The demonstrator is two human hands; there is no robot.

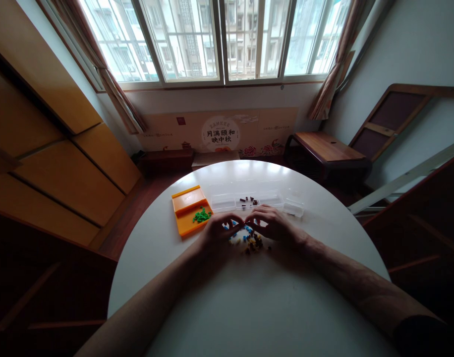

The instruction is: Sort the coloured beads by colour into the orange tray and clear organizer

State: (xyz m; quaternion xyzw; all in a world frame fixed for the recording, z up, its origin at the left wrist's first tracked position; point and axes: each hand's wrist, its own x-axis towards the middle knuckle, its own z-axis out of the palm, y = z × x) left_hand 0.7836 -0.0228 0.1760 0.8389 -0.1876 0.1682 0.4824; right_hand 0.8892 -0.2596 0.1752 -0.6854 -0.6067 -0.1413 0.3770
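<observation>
Over the middle of the table, my left hand (221, 225) and my right hand (267, 221) meet fingertip to fingertip. Both are closed in a pinch; whatever sits between the fingertips is too small and dark to name. Below them lies a loose pile of small blue, yellow and dark toy bricks (254, 243), partly covered by my fingers. Just left of my left hand is an orange tray (186, 228) with small green pieces (202, 215) in it. Behind my hands stands a clear plastic compartment box (223, 202), with several dark brown pieces (248, 201) in its middle section.
Everything lies on a round white table (227, 307). A clear box end or lid (294, 208) is at the right. Beyond the table are a wooden bench (329, 146), a printed cardboard panel (249, 129) and windows. Orange-brown cabinets (63, 173) line the left.
</observation>
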